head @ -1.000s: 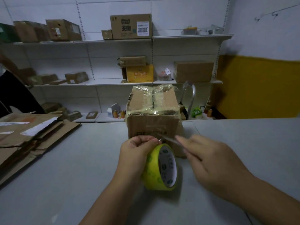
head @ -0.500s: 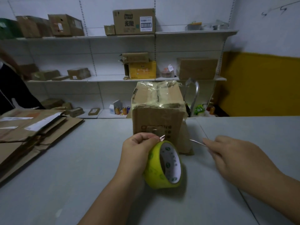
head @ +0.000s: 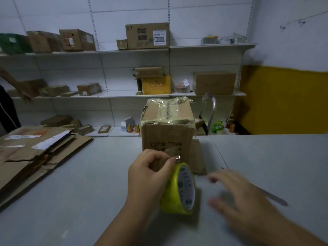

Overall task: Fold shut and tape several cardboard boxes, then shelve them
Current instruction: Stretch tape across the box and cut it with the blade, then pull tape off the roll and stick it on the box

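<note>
**Taped Box Upright, Tape Roll in the Left Hand**

Upright on the grey table (head: 71, 192): a tall brown cardboard box (head: 167, 137), long axis vertical, printed face toward the camera, top flaps folded shut under glossy clear tape. Just in front of the box, a yellow roll of packing tape (head: 179, 189) on edge, core hole facing right. Gripped by the left hand (head: 149, 176), fingers curled over the rim, thumb and forefinger pinching the loose tape end close to the box's front face. In front and to the right of the box, the right hand (head: 243, 197), blurred, fingers spread wide, holding nothing. Just beyond it, a slim grey metal blade (head: 273, 197) flat on the table. Left of the box, a stack of flattened brown cardboard (head: 35, 153). Behind the box, white wall shelves (head: 120, 94) with more cartons. Far left of it, another person's arm (head: 12, 82).
</note>
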